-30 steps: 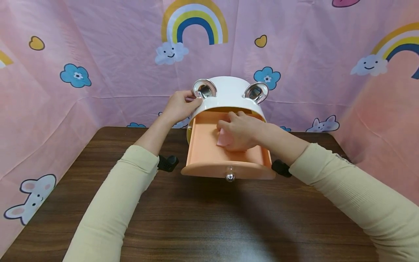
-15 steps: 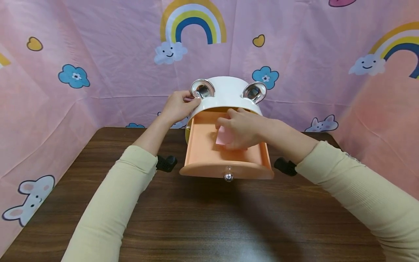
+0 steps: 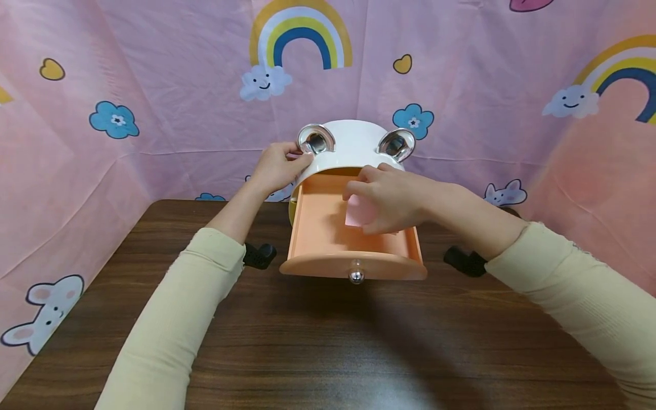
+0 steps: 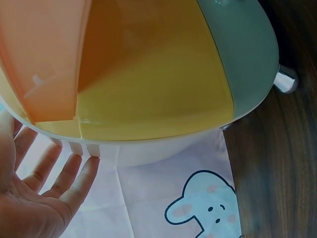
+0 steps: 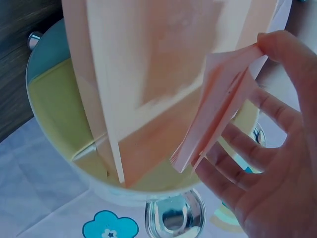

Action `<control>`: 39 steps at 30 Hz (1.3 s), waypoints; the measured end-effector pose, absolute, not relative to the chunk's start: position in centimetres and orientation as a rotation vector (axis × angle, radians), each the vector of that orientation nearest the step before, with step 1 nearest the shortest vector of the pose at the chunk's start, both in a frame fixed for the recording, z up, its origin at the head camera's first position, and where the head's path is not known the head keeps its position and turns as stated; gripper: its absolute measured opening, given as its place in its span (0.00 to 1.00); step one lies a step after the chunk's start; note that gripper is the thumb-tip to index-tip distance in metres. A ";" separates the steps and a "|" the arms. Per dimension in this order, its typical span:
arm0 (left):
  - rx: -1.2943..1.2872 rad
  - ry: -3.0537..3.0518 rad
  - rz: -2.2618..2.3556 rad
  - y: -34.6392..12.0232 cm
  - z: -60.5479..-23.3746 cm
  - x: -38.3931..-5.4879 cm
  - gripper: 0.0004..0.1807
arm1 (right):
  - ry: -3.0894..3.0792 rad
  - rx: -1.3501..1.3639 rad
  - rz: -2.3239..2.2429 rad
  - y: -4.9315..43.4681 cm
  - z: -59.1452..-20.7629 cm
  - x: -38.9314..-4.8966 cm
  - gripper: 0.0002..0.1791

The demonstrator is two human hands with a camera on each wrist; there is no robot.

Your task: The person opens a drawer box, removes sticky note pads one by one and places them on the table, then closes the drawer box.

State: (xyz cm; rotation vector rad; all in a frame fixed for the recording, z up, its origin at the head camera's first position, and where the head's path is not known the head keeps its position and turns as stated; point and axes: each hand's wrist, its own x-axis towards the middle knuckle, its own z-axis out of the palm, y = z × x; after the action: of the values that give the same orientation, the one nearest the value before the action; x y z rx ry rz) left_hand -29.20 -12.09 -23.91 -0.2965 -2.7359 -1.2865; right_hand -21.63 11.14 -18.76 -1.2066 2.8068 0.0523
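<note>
In the head view my right hand (image 3: 394, 199) pinches a small stack of pink sticky notes (image 3: 360, 210) over the pulled-out orange drawer (image 3: 320, 228). The right wrist view shows the thumb on one edge of these sticky notes (image 5: 218, 104) and the fingers along the other, the sheets bent and slightly fanned. The drawer belongs to a rounded white box (image 3: 356, 139) with two silver ears. My left hand (image 3: 279, 166) rests at the box's upper left side, beside the left silver ear (image 3: 316, 139). In the left wrist view its nearly straight fingers (image 4: 67, 181) touch the white shell.
The box stands at the back of a dark wooden table (image 3: 307, 341), against a pink patterned cloth (image 3: 195, 97). A silver ball knob (image 3: 356, 277) sits on the drawer front. Yellow and green compartments (image 4: 163, 84) lie beneath the drawer. Black wrist cameras (image 3: 259, 256) hang below both wrists.
My right hand has lifted slightly and moved to the right with the pink sticky notes, away from the drawer's back. The left hand has stayed at the box's side.
</note>
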 end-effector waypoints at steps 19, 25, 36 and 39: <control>-0.289 -2.734 -1.278 -12.3 -24.0 -29.4 0.17 | 2.853 -1.258 -0.048 14.8 -17.9 -20.8 0.28; -0.297 -2.733 -1.298 -12.2 -24.1 -29.3 0.17 | 2.870 -1.253 -0.051 15.9 -18.1 -20.5 0.29; -0.309 -2.719 -1.275 -12.1 -23.9 -29.2 0.16 | 2.881 -1.380 -0.111 17.9 -18.9 -20.6 0.29; -0.314 -2.716 -1.264 -12.1 -23.9 -29.2 0.17 | 2.884 -1.352 -0.129 18.4 -19.0 -20.6 0.29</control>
State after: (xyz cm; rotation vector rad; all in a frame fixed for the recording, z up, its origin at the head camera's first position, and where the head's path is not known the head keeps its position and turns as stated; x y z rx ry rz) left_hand -29.18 -12.13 -23.93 -0.3137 -2.7165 -1.2644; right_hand -20.60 18.40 -18.98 -1.3515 2.8838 -0.1290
